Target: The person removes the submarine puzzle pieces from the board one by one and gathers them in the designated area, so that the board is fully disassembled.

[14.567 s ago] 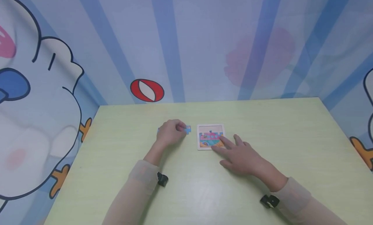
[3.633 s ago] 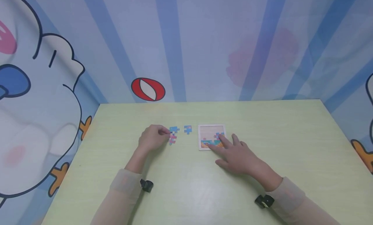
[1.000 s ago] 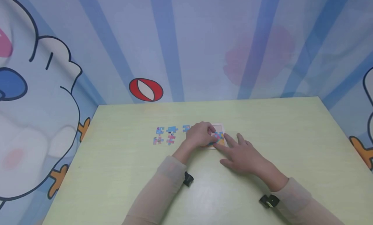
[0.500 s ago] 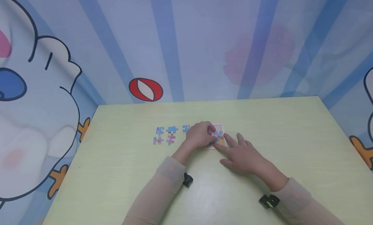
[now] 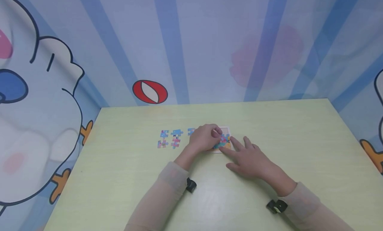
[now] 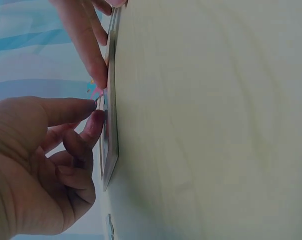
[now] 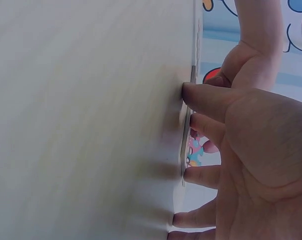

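In the head view a small jigsaw puzzle board with a pale raised border lies on the table. My left hand covers its left part, thumb and index finger pinching a pink-and-blue jigsaw piece at the board's right side. The left wrist view shows this piece tilted at the fingertips, close over the board. My right hand lies with fingers spread, fingertips on the board's right and near border. Teal and orange pieces fill the visible near part of the board; bare backing shows at the far part.
Several loose jigsaw pieces lie flat on the table, left of the board. One blue piece sits right beside my left hand. A cartoon-printed cloth stands along the table's back edge.
Since the earliest frame, the pink middle row has mostly come out of the board and pieces lie at left. My left hand has moved right onto the board; my right hand has stayed there.
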`<action>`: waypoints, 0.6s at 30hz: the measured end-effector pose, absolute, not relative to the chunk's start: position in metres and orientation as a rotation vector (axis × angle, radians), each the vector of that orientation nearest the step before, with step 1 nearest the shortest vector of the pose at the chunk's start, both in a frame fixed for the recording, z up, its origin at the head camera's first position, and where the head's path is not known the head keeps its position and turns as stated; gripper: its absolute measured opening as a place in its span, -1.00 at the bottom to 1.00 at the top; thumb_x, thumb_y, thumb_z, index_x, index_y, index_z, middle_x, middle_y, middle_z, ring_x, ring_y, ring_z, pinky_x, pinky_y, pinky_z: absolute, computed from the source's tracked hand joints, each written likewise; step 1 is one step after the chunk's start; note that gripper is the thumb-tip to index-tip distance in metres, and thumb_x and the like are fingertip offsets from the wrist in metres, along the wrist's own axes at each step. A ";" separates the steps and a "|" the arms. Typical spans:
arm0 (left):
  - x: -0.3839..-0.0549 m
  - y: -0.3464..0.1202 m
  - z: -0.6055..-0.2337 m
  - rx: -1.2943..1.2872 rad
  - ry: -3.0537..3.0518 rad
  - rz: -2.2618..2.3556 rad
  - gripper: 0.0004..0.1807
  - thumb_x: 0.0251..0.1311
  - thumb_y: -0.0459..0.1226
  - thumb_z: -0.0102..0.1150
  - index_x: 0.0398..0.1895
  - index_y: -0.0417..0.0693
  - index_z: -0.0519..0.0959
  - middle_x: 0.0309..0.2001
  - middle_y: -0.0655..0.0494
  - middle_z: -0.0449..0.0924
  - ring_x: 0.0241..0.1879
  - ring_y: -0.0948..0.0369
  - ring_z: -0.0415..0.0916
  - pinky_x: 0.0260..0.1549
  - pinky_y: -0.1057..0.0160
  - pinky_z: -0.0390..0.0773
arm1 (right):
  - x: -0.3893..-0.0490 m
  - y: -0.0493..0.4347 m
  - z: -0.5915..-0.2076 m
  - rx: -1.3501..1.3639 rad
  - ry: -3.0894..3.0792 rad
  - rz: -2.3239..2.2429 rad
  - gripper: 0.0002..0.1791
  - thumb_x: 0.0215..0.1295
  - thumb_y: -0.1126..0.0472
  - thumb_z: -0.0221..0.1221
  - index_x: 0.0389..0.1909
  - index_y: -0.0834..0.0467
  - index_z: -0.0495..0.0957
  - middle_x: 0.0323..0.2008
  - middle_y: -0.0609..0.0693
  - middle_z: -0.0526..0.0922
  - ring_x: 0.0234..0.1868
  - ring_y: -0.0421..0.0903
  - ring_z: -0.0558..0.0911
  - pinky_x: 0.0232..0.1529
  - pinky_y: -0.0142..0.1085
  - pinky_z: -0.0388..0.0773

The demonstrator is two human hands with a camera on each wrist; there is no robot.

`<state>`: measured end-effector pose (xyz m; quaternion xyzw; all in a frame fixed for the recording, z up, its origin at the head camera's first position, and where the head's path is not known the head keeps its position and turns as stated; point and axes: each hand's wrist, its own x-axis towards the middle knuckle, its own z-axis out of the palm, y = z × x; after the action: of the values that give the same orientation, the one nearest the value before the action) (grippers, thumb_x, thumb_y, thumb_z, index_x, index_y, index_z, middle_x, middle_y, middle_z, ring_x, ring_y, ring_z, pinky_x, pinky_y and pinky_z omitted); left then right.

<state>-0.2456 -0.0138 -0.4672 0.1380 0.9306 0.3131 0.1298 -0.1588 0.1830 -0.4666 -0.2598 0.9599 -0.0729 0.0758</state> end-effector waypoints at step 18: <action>-0.249 -0.021 -0.475 0.439 2.675 1.017 -0.85 0.31 -0.12 0.35 -0.08 0.26 0.69 -0.17 0.30 0.74 -0.40 0.34 0.63 -0.33 0.19 0.53 | -0.159 0.184 -0.468 -0.760 2.870 -0.215 -0.36 0.51 -0.16 0.14 0.55 -0.18 0.34 0.56 0.26 0.20 0.41 0.63 0.18 0.20 0.41 0.34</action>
<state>-0.2490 -0.0213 -0.4754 0.1505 0.9169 0.3485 0.1229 -0.1591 0.1838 -0.4680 -0.2544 0.9609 -0.0720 0.0826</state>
